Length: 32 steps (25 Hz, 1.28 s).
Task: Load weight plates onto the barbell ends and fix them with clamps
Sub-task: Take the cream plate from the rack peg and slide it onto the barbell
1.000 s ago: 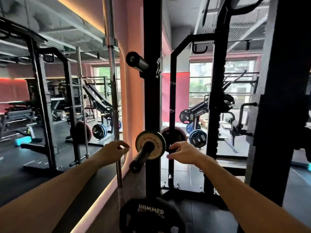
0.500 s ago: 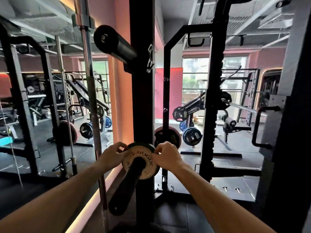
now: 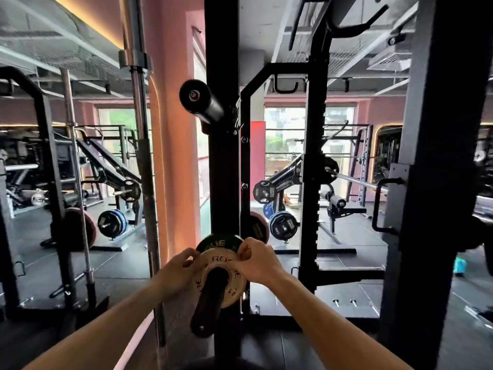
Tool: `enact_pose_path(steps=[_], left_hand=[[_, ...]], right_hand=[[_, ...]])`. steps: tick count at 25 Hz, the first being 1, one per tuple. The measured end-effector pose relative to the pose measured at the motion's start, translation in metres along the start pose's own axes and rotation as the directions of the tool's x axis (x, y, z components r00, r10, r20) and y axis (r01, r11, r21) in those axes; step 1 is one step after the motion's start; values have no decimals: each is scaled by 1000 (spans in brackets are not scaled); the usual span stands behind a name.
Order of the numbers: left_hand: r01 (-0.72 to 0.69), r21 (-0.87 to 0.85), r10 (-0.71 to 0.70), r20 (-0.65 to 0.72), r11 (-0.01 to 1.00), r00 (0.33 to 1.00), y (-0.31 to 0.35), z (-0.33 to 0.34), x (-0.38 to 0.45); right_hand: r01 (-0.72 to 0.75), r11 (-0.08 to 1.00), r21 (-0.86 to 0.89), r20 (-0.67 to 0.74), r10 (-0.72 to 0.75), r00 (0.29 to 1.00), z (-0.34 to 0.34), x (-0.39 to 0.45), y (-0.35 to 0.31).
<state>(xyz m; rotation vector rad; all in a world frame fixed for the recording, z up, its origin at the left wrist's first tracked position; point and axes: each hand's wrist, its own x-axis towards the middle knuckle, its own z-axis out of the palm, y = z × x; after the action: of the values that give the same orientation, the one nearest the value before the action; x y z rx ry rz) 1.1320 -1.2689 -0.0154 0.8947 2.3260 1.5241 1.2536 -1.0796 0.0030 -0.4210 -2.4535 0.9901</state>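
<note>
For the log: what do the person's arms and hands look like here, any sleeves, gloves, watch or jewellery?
Both forearms are bare along all that shows, with no sleeve edge in the frame. The left hand and right hand wear no gloves, wraps or straps. No watch, band or bracelet shows at either wrist, and no ring can be made out on the fingers that show. The upper arms are out of view.

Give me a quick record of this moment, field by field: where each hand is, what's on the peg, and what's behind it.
left hand: gripping the left edge of the tan plate
right hand: pinching its upper right edge
tan plate: small, marked ROGUE, threaded on the black peg
black peg: points toward the camera, fixed to the rack upright
dark plate: directly behind the tan one on the same peg
clamps: none visible
</note>
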Motion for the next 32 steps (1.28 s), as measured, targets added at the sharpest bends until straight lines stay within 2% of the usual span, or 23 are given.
enact_pose_path(steps=[2,4,7,10,15,20,26,32], left_hand=[[-25,45,23,42,999,999,0,-5,-20],[-27,29,26,51,999,998,2,-7,-39],[-50,-16,51,58,999,997,7,-7,-64],[-36,-78,45,123,996,991,7,-11,-88],[-136,-19,137,185,991,973,-4,-15,-111],[-302,132,253,299,944,920,4,-11,-135],[-406,130,356,297,904,886,65,47,-165],[-487,6,452,363,874,815,162,191,-216]], right_hand=[[22,1000,-15,59,-21,998,14,-19,-2],[13,1000,-23,42,-12,999,26,-40,-6],[-39,997,69,45,36,998,30,-67,-10],[-44,992,120,53,38,998,31,-97,-22],[-40,989,143,40,35,999,31,-136,-37],[24,999,37,56,-26,998,13,-173,-41],[16,999,37,-8,-16,1000,-67,-222,-26],[-5,1000,9,-136,6,991,-214,-328,30]])
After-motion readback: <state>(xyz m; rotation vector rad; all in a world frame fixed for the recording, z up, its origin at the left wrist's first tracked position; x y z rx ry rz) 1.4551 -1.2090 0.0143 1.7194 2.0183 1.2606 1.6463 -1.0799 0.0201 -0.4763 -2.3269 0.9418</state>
